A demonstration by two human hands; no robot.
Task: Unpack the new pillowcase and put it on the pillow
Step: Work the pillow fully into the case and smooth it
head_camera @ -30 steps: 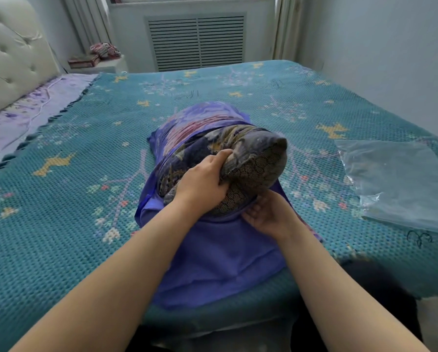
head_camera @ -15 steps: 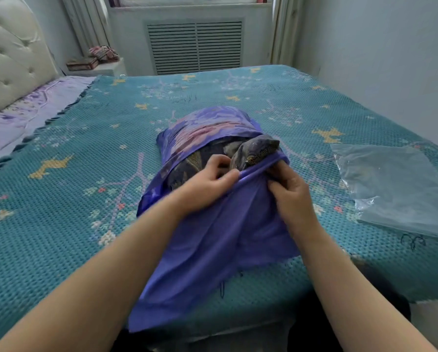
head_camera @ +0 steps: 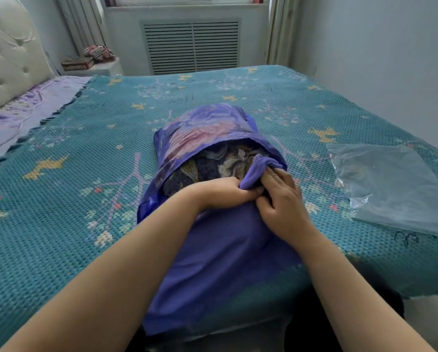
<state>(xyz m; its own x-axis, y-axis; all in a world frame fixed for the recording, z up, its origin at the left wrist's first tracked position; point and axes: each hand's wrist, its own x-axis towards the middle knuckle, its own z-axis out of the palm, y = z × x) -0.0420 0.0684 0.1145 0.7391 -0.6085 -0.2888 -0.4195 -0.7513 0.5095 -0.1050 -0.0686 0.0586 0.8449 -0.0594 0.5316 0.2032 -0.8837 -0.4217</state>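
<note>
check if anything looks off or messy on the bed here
Nothing damaged. The pillow pokes out of the bunched pillowcase, which overhangs the bed's edge. The empty plastic bag lies loose beside it.

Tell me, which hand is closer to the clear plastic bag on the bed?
Right. The right hand is at the pillowcase opening, on the side toward the plastic bag; the left hand sits just beyond it.

We are looking at a home bedroom. A bed is filling most of the view, with a teal knitted bedspread (head_camera: 60, 153) lying over it and a tufted cream headboard (head_camera: 7, 54) standing at the left. A slatted radiator cover (head_camera: 191, 45) is sitting under the window, curtains (head_camera: 82, 21) are hanging beside it, and a small nightstand (head_camera: 98, 68) is standing near the headboard.
</note>
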